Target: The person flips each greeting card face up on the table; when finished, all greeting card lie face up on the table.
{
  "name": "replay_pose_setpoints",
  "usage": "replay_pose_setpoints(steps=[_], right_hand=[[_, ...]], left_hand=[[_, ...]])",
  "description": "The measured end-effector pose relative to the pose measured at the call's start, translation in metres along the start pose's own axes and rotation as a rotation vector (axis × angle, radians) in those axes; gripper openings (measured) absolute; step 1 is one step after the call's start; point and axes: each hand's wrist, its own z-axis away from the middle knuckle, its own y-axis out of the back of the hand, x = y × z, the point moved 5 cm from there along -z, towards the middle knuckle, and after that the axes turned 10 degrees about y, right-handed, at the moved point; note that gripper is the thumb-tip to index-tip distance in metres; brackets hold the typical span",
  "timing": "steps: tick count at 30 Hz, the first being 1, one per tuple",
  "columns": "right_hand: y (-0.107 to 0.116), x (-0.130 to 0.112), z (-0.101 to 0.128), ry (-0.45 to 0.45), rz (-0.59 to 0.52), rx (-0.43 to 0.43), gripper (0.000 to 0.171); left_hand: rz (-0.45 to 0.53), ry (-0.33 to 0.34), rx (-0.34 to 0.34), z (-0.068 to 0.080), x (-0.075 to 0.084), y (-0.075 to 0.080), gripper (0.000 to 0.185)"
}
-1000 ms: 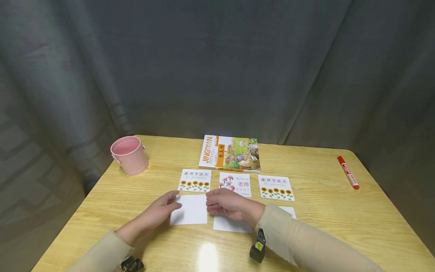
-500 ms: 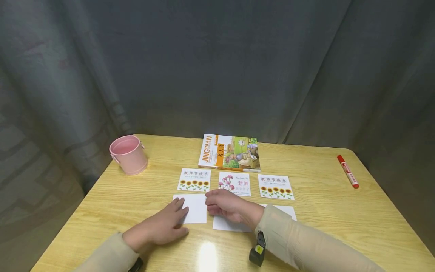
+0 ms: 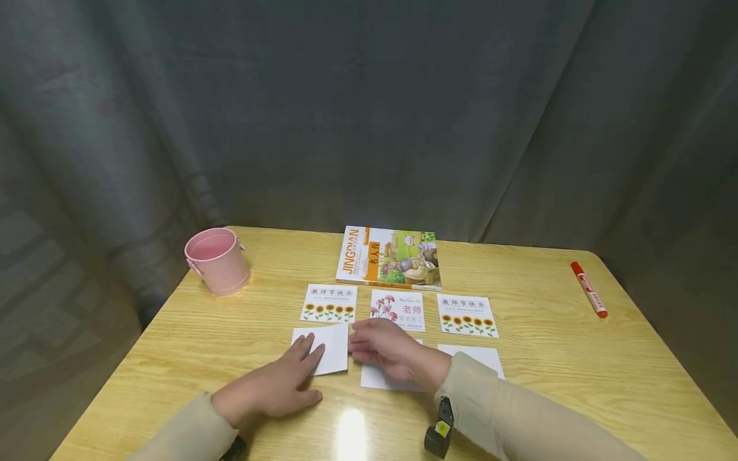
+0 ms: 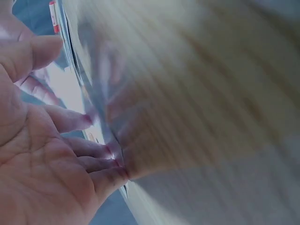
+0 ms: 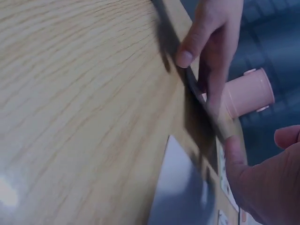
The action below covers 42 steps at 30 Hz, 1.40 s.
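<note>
A blank white card [image 3: 333, 352] lies in front of the left sunflower card, its right edge raised off the table. My left hand [image 3: 277, 384] rests on it with fingers spread, the thumb off to the near side. My right hand [image 3: 386, 349] is at the raised right edge. In the right wrist view the white card [image 5: 197, 98] shows nearly edge-on, my right thumb [image 5: 234, 159] right at its end and a finger standing apart. A second white card [image 3: 386, 379] lies partly under my right hand, and a third white card [image 3: 475, 358] is partly behind the right forearm.
Behind lie a left sunflower card [image 3: 328, 303], a carnation card [image 3: 406, 304] and a right sunflower card [image 3: 468, 315]. A book [image 3: 392, 257] lies farther back. A pink bucket [image 3: 221, 266] stands back left; a red marker [image 3: 589, 289] is at the right.
My left hand has moved right onto the white card and spread its fingers. The card's right edge has risen. My right hand stays almost in place.
</note>
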Motion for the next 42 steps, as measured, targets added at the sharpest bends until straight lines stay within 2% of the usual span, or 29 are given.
replay_pose_setpoints(steps=[3, 7, 12, 14, 17, 19, 21, 23, 25, 27, 31, 34, 37, 40, 42], right_hand=[[-0.002, 0.008, -0.004, 0.011, -0.05, 0.016, 0.044], [-0.005, 0.018, -0.006, 0.018, -0.062, 0.054, 0.032], [-0.005, 0.018, -0.009, 0.06, -0.059, 0.102, 0.03], [-0.002, 0.014, -0.01, 0.073, -0.046, 0.11, 0.029], [0.007, 0.006, -0.011, 0.09, -0.02, 0.114, 0.025], [0.013, 0.001, -0.012, 0.118, 0.008, 0.11, 0.024], [0.018, -0.006, -0.012, 0.161, 0.08, 0.104, 0.021], [0.022, -0.014, -0.011, 0.218, 0.162, 0.1, 0.019], [0.024, -0.022, -0.009, 0.277, 0.246, 0.102, 0.016], [0.026, -0.028, -0.009, 0.318, 0.284, 0.103, 0.013], [0.029, -0.033, -0.009, 0.359, 0.265, 0.11, 0.012], [0.033, -0.034, -0.01, 0.386, 0.231, 0.116, 0.017], [0.034, -0.035, -0.01, 0.426, 0.223, 0.104, 0.02], [0.034, -0.036, -0.009, 0.438, 0.245, 0.124, 0.022], [0.034, -0.034, -0.009, 0.431, 0.258, 0.159, 0.023]], left_hand=[[0.001, -0.015, 0.017, 0.0, 0.001, 0.0, 0.077], [-0.041, -0.056, 0.066, 0.0, 0.006, 0.001, 0.066], [-0.05, -0.082, 0.133, 0.0, 0.009, 0.006, 0.063], [-0.039, -0.083, 0.145, -0.001, 0.007, 0.012, 0.064], [0.013, -0.043, 0.156, -0.005, 0.0, 0.023, 0.068], [0.079, 0.008, 0.18, -0.009, -0.007, 0.032, 0.068], [0.158, 0.048, 0.226, -0.012, -0.013, 0.042, 0.063], [0.237, 0.085, 0.285, -0.015, -0.018, 0.052, 0.056], [0.348, 0.11, 0.31, -0.018, -0.021, 0.059, 0.043], [0.515, 0.126, 0.279, -0.022, -0.023, 0.062, 0.039], [0.902, 0.155, 0.175, -0.026, -0.026, 0.061, 0.039], [1.076, 0.149, 0.176, -0.026, -0.028, 0.062, 0.04], [1.129, 0.112, 0.218, -0.027, -0.028, 0.065, 0.034], [1.108, 0.088, 0.276, -0.027, -0.027, 0.067, 0.023], [1.078, 0.094, 0.31, -0.028, -0.027, 0.068, 0.026]])
